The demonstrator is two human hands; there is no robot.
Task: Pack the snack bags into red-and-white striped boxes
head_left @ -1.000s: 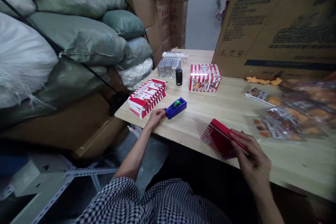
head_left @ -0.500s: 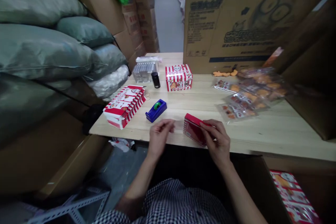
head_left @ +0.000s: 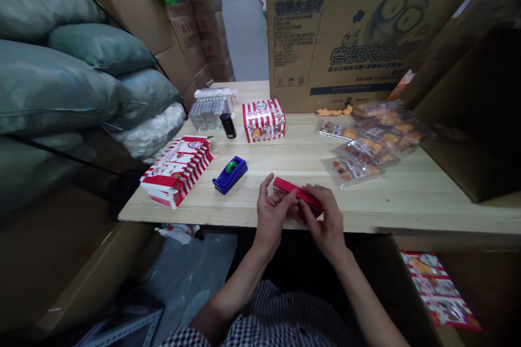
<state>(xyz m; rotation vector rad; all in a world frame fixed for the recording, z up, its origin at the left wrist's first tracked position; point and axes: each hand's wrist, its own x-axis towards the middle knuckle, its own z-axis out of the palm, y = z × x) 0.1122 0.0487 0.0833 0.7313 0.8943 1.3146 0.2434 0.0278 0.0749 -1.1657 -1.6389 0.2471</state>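
A small red box (head_left: 299, 193) is held between my two hands at the table's front edge. My left hand (head_left: 273, 211) grips its left end, thumb on the near side. My right hand (head_left: 325, 217) holds the other end, with its fingers over the top edge. Both hands hide much of the box's lower part. To the left of them stands a blue tape dispenser (head_left: 230, 175) with a green roll in it. Farther left lies a red-and-white striped carton (head_left: 179, 168). Another striped carton (head_left: 264, 121) stands upright behind the dispenser.
Packets of snacks in clear wrap (head_left: 368, 149) lie on the right of the table. A black cylinder (head_left: 228, 126) stands beside clear plastic boxes (head_left: 209, 113). A big cardboard box (head_left: 337, 32) rises at the back. Stuffed sacks (head_left: 61, 87) are piled at left.
My left hand has moved right and taken hold of the box, which my right hand alone held before. The box has turned so that more of its red top faces me. The view has shifted slightly right.
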